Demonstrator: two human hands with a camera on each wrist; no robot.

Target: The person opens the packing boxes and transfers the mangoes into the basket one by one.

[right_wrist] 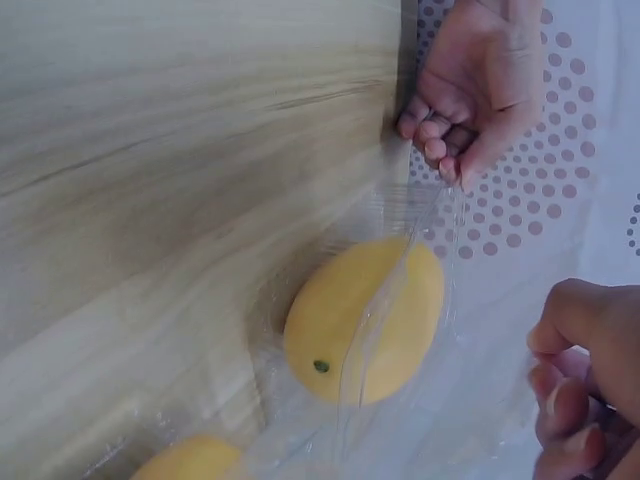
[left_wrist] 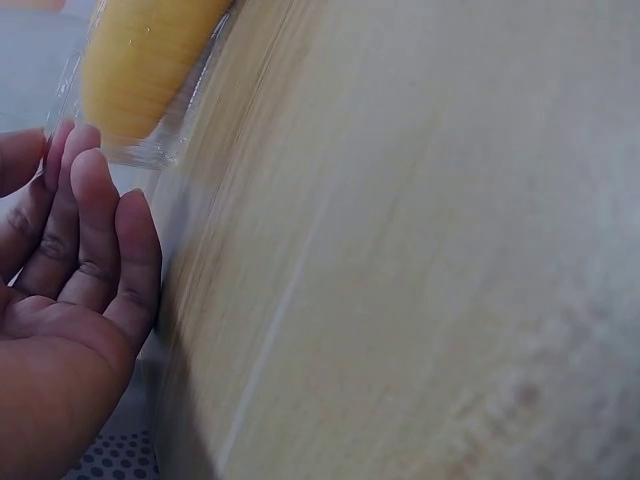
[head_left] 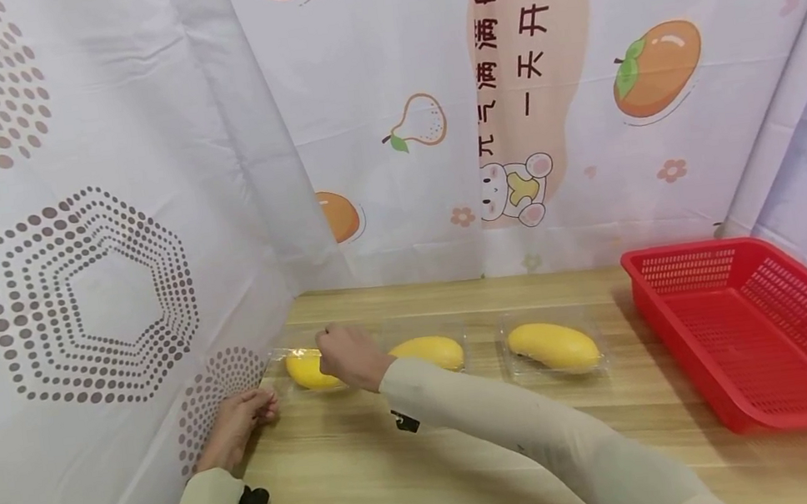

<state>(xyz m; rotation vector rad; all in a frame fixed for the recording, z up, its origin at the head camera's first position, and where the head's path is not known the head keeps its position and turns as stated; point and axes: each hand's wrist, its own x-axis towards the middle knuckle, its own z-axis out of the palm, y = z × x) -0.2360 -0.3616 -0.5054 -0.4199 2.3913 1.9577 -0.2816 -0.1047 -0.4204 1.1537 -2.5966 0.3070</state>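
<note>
A yellow mango, with a small dark green stem end, lies in a clear plastic package at the left end of a row. My left hand pinches the near-left edge of that package between thumb and fingertips, its side low by the table. Over the same mango, my right hand has its fingers curled and thumb against the index finger, gripping clear plastic film at the package's far side. A loose film edge runs across the mango in the right wrist view. The right hand partly covers this mango in the head view.
Right of it lie a second packaged mango, partly behind my right wrist, and a third packaged mango. A red plastic basket stands at the right. Printed curtains border the wooden table at the back and left.
</note>
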